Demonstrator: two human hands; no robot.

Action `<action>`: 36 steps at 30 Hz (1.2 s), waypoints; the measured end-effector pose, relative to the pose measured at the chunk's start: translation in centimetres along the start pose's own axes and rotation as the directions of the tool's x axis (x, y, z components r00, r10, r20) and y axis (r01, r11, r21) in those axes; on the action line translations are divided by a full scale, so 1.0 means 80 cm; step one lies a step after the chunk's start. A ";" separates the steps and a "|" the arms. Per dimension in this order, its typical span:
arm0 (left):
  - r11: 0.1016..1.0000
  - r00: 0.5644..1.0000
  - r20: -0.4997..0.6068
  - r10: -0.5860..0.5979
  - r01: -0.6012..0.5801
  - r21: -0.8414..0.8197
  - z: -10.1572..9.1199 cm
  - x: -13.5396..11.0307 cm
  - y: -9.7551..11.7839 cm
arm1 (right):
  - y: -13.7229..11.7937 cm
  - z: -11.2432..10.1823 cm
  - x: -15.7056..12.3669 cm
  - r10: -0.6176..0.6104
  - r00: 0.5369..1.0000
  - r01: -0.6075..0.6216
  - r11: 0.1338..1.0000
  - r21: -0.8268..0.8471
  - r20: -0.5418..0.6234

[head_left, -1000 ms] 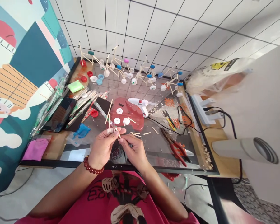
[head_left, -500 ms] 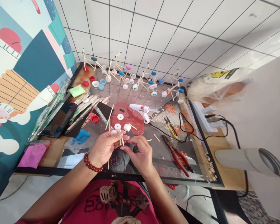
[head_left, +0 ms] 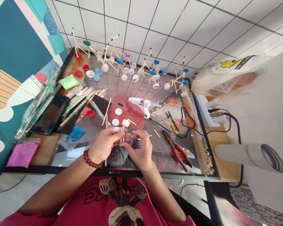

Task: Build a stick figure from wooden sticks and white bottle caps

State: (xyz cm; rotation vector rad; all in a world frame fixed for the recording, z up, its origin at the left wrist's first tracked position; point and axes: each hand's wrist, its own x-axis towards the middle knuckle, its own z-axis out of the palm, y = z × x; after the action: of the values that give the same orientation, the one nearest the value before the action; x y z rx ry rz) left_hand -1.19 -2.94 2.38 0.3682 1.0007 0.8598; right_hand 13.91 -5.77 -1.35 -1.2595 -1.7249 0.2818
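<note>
Sticks (head_left: 123,138) pinched in L hand (head_left: 104,145), R hand (head_left: 142,152) spread alongside, nr table edge (head_left: 73,170).

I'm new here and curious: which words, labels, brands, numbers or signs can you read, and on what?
Nothing reads with certainty.
Pink shirt: dark lettering, partly lost in the picture print; unreadable.
Plastic bag: lettering on a black patch, too blurred.
Tabletop: orange marks like written characters, too unclear.
Wrappers: green print, too small.

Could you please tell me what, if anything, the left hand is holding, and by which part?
The left hand holds short wooden sticks, its grip at about their middles.
</note>
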 end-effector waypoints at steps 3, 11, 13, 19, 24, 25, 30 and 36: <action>1.000 1.000 0.007 0.004 -0.004 0.019 0.001 0.000 -0.001 | 0.002 0.001 -0.001 0.016 1.000 -0.016 1.000 -0.015 -0.007; 0.971 0.992 0.086 0.090 -0.107 0.214 -0.011 -0.002 -0.011 | 0.000 -0.012 0.011 0.230 0.954 -0.285 0.897 0.338 0.195; 0.932 0.984 0.135 0.117 -0.156 0.328 -0.012 -0.006 -0.012 | -0.001 -0.014 0.015 0.294 0.922 -0.375 0.837 0.398 0.250; 0.934 0.982 0.189 0.010 -0.076 0.349 -0.011 -0.010 -0.013 | -0.004 -0.015 0.019 0.381 0.871 -0.487 0.747 0.452 0.310; 0.952 0.953 0.237 -0.187 0.117 0.282 -0.022 -0.008 -0.008 | -0.004 -0.014 0.020 0.427 0.853 -0.521 0.728 0.446 0.299; 0.946 0.952 0.234 -0.199 0.124 0.300 -0.024 -0.008 -0.007 | -0.004 -0.013 0.020 0.424 0.853 -0.521 0.726 0.449 0.304; 0.960 0.967 0.212 -0.142 0.082 0.269 -0.024 -0.011 -0.006 | -0.004 -0.012 0.016 0.385 0.870 -0.491 0.722 0.487 0.308; 0.962 0.967 0.213 -0.139 0.081 0.259 -0.021 -0.013 -0.005 | -0.001 -0.013 0.013 0.349 0.894 -0.446 0.762 0.470 0.283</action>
State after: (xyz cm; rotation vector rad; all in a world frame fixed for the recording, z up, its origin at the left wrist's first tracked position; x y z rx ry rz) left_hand -2.70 -4.15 1.87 0.6060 0.9053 0.5750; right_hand 14.68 -5.27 -0.22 -1.1921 -1.3584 1.0809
